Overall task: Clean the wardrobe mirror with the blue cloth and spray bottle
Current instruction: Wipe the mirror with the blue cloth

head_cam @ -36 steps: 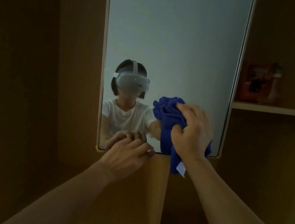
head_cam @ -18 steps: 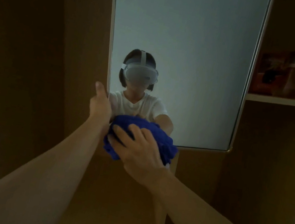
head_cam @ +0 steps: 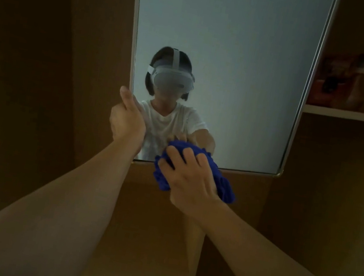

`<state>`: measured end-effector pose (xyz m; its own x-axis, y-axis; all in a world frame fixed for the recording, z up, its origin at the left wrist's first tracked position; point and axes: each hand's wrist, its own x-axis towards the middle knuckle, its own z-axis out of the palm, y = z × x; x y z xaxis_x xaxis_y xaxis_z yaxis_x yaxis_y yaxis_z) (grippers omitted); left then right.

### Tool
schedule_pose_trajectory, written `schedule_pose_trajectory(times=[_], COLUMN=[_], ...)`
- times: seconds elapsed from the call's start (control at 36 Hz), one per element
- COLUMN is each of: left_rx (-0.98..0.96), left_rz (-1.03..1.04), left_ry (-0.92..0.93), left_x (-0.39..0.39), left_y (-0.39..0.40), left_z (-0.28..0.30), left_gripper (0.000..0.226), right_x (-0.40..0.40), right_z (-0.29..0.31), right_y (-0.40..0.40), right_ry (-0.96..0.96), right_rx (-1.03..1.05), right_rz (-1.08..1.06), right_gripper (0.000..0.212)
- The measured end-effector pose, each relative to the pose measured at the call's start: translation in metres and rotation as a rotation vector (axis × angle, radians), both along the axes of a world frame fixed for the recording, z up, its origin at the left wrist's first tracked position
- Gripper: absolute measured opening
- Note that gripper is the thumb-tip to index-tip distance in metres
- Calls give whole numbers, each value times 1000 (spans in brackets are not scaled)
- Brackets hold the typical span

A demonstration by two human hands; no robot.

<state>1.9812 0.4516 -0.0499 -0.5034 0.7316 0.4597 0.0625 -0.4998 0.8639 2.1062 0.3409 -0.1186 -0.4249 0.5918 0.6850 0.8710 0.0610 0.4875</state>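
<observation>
Well, from the head camera, the tall rectangular wardrobe mirror with the thin pale metal frame (head_cam: 227, 49) hangs on a brown wooden wardrobe panel (head_cam: 85, 73), and both bare arms reach up to it. The left hand (head_cam: 127, 119) grips the mirror's left edge, thumb upright along the frame and fingers curled round toward the glass side. The right hand (head_cam: 189, 180) sits lower and to the right of the left, fingers curled over the bunched, fluffy blue cloth (head_cam: 223, 185) and pressing it against the bottom edge of the mirror, where the glass meets the wood. Part of the cloth hangs below the hand, over the panel rather than the glass.

The spray bottle is not plainly in view; a dim reddish object (head_cam: 339, 82) stands on the pale wooden shelf (head_cam: 353, 115), up and to the right of the right hand, but it is too dark to say what it is.

The risks, as I judge them: the left hand's fingers wrapped onto the glass may leave fresh prints on the strip just beside them. The cloth is wadded, so only a small patch probably meets the surface and streaks could stay. A hard wipe along the bottom edge may run off the glass, and if the mirror is on a hinged door it might swing should the left hand loosen. The poor light makes missed smears likely.
</observation>
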Motion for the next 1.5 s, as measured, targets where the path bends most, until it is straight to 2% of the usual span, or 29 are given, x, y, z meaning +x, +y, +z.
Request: schedule_pose_trajectory(times=[0.31,0.58,0.75,0.86,0.94,1.03,1.08,1.25,1.33,1.36,1.42,1.44,1.5], left_rx=[25,24,9,31,26,7,3,-51,-53,-25,42,87,254], left_rz=[45,60,70,68,40,13,3,-53,-49,13,251,366,458], left_ry=[13,31,25,21,13,9,2,35,71,106,195,238,346], left_x=[3,4,5,3,2,1,1,-6,-8,-7,-5,-3,4], left_y=[-1,-6,-9,-11,-13,-15,-16,-19,-27,-31,-38,-44,-59], left_z=[0,0,1,-1,-1,0,0,3,5,5,7,8,9], left_gripper=[61,64,64,62,62,60,58,56,54,51,30,22,24], right_x=[46,87,108,127,139,148,151,131,113,107,98,95,88], right_z=[-4,-7,-8,-10,-4,2,1,-7,-13,-13,-6,-1,14], right_y=[-18,-35,-39,-46,-54,-59,-61,-51,-45,-44,-44,-44,-44], right_ry=[107,280,335,462,578,755,853,904,921,903,917,976,1158], right_rx=[-19,14,-59,-55,-51,-23,16,-3,-33,-46,-113,-176,-341], right_rz=[-134,-351,-504,-592,-619,-595,-578,-549,-406,-321,-147,-66,112], right_gripper=[54,51,47,50,44,37,41,51,46,42,36,36,40])
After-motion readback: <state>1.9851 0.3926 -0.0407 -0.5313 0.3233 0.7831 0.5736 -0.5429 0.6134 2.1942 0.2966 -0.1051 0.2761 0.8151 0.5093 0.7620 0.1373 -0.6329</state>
